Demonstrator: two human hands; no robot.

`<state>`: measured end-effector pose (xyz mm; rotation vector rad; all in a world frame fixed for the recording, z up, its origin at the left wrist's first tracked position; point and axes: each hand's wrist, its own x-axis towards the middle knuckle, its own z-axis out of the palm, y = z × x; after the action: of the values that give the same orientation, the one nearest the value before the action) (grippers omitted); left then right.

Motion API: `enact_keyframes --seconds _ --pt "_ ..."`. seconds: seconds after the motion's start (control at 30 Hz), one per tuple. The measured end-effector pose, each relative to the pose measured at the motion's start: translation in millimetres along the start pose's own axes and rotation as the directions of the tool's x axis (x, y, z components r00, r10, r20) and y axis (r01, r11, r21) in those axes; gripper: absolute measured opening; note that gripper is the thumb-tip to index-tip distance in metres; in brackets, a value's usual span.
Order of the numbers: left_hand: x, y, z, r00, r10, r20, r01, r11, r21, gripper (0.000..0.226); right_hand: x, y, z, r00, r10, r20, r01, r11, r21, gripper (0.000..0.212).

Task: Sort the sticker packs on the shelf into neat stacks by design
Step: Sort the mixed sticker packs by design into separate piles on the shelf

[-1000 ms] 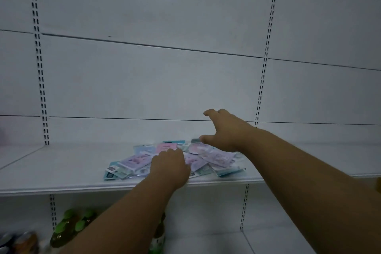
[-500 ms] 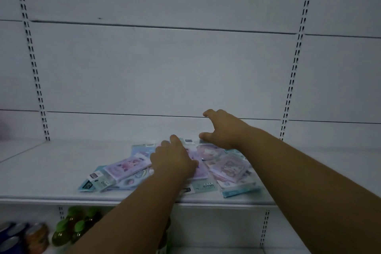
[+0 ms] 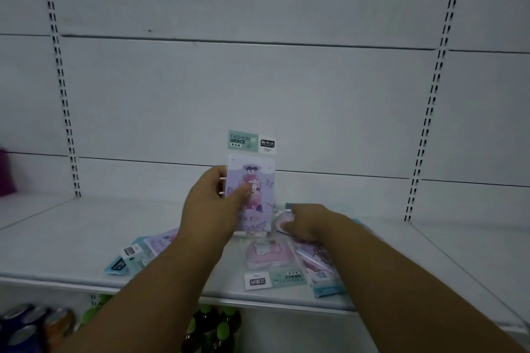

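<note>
My left hand (image 3: 213, 206) holds a purple sticker pack (image 3: 253, 178) upright above the shelf, thumb across its front, its green "FASHION GRACE" header at the top. My right hand (image 3: 308, 222) is down on the loose pile, fingers curled round the edge of a pink round-design pack (image 3: 284, 219). A pink pack (image 3: 268, 256) lies face up in front of the hands. More packs (image 3: 137, 256) lie scattered to the left, partly hidden under my left forearm, and others (image 3: 318, 264) lie under my right arm.
The white metal shelf (image 3: 71, 241) runs left and right of the pile, backed by white panels with slotted uprights (image 3: 61, 89). Below the shelf stand green-capped bottles (image 3: 218, 329) and cans (image 3: 31, 324). A dark pink object (image 3: 6, 173) sits at the far left.
My left hand has lifted a purple pack off the pile and turned it upright. My right hand has dropped from the back of the pile onto a pink pack.
</note>
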<state>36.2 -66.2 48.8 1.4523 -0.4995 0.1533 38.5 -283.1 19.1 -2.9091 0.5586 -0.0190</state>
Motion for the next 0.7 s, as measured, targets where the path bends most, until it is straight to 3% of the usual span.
enact_keyframes --seconds 0.13,0.27,0.3,0.4,0.43,0.53,0.7 --pt "0 -4 -5 0.999 -0.040 0.011 0.040 0.998 -0.054 0.008 4 -5 -1 1.000 0.030 0.001 -0.030 0.999 -0.044 0.063" --pt "2 -9 -12 0.998 -0.059 0.020 0.060 0.996 -0.073 0.006 7 -16 -7 0.995 0.037 0.089 -0.045 0.994 0.097 0.059" --pt "3 -10 -14 0.997 -0.064 0.029 0.066 0.995 -0.076 0.007 7 -18 -9 0.996 0.049 0.071 -0.053 0.997 0.055 0.062" --pt "5 -12 -18 0.995 -0.075 0.060 0.081 0.992 -0.099 0.006 4 -20 -13 0.985 0.072 -0.159 -0.095 0.985 -0.145 0.062" --pt "6 -12 -20 0.995 -0.078 0.069 0.086 0.990 -0.108 0.006 3 -19 -14 0.973 0.070 -0.220 -0.095 0.990 -0.103 0.054" --pt "8 -11 -20 0.990 -0.103 0.092 0.117 0.981 -0.155 0.007 -7 -13 -17 0.947 0.099 -0.305 -0.022 0.969 0.247 0.033" --pt "3 -9 -4 0.984 -0.093 0.155 0.131 0.958 -0.256 0.013 -48 9 -32 0.789 0.352 -0.504 0.129 0.707 0.695 0.016"
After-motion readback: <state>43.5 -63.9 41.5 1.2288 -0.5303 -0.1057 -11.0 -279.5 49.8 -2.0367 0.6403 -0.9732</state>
